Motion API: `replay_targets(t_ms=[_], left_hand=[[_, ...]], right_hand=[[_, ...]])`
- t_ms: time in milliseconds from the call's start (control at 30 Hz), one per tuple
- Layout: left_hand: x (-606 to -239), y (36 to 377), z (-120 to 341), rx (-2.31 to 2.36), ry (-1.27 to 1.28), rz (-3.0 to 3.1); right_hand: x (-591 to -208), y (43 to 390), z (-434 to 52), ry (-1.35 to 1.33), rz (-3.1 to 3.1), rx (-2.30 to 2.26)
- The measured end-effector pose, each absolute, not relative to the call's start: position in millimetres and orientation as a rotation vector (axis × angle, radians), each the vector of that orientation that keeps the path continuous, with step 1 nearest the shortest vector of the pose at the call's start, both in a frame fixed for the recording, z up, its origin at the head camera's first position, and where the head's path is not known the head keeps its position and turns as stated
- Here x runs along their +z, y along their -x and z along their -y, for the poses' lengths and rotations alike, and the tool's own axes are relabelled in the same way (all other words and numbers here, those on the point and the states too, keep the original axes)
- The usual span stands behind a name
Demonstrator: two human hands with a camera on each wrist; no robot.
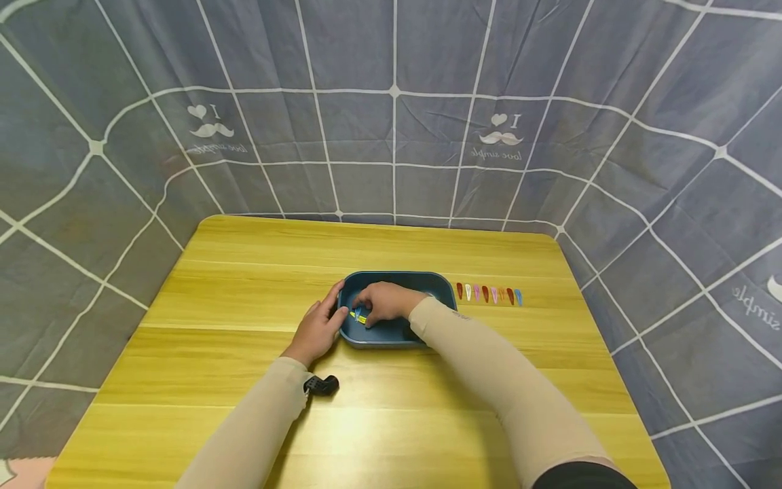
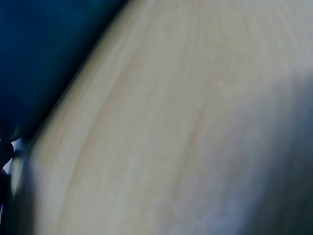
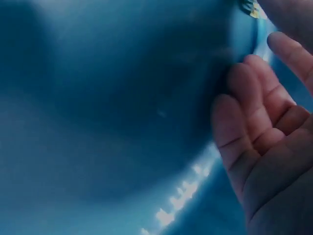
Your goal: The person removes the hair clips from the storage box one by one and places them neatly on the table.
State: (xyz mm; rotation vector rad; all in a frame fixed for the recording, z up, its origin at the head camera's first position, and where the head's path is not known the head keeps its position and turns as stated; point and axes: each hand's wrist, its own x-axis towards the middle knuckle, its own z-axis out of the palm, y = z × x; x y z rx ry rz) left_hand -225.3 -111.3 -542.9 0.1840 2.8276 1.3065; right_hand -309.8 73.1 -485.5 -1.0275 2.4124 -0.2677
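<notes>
My left hand holds the left end of a dark blue tray, its thumb on the rim and its fingers along the outer wall. Inside the tray is my right hand, bent down at the left end, with thumb and forefinger apart. Around their tips lie small snap hair clips, a yellow hair clip and a blue one. In the right wrist view several fingers are half bent, and a bit of yellow clip shows at the top. The left wrist view catches only tray wall and blurred tabletop.
Right of the tray, several snap hair clips stand in a row on the wooden table, red, white, pink and orange among them, with a blue clip at its end. A grey checked curtain surrounds the table's back and sides.
</notes>
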Motion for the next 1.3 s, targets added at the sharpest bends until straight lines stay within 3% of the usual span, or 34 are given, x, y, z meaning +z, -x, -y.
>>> replay_targets(t_ms=[1300], left_hand=[[-544, 226, 111, 1.305, -0.202, -2.832]], right_hand=[[-491, 305, -66, 1.103, -2.488, -0.240]])
